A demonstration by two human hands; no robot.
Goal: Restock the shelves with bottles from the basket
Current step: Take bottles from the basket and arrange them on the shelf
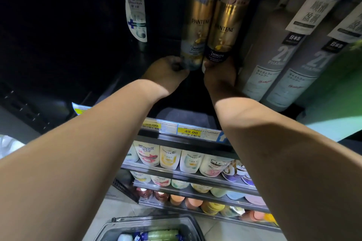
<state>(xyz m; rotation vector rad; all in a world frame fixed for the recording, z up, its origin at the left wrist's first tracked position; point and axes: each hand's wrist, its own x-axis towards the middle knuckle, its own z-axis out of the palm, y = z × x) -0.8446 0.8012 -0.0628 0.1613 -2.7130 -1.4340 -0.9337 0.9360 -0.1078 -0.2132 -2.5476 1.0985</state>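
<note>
Two gold Pantene bottles stand side by side deep on a dark upper shelf (184, 117). My left hand (166, 72) grips the base of the left gold bottle (196, 31). My right hand (219, 74) holds the bottom of the right gold bottle (225, 29), which leans slightly to the right. Both arms reach far in over the shelf edge. At the bottom of the view sits the basket (188, 223), with several bottles inside, among them a green one (162, 235).
Tall grey pump bottles (274, 49) crowd the shelf just right of my right hand. A dark bottle with a white label (137, 15) stands back left. Yellow price tags (190, 132) line the shelf edge. Lower shelves hold rows of refill pouches (170, 157) and caps.
</note>
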